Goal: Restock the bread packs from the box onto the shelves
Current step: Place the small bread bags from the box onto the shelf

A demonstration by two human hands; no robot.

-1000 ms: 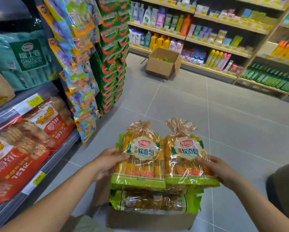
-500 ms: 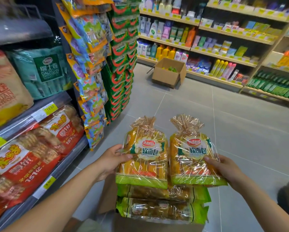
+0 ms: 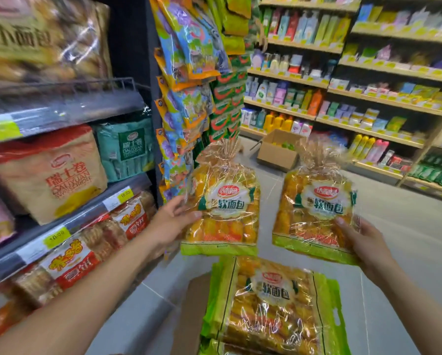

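Observation:
I hold two clear bread packs with green bottom bands, one per hand, raised above the box. My left hand (image 3: 169, 222) grips the left bread pack (image 3: 222, 203) by its left edge, thumb on the front. My right hand (image 3: 362, 238) grips the right bread pack (image 3: 317, 206) at its lower right side. Below them, more bread packs (image 3: 271, 303) lie stacked in the cardboard box (image 3: 193, 311), whose flap shows at the left. The bread shelves (image 3: 68, 221) stand at my left.
The left shelves carry Swiss-roll bags (image 3: 48, 175), a teal bag (image 3: 127, 149) and red biscuit packs (image 3: 86, 247). Hanging snack bags (image 3: 189, 80) drape the shelf end. Another open carton (image 3: 278, 149) sits on the grey floor before the far toiletry shelves (image 3: 355, 85).
Both hands have lifted the two packs higher off the box and moved them apart. My view has risen and turned left toward the shelves, and the top pack in the box now lies uncovered.

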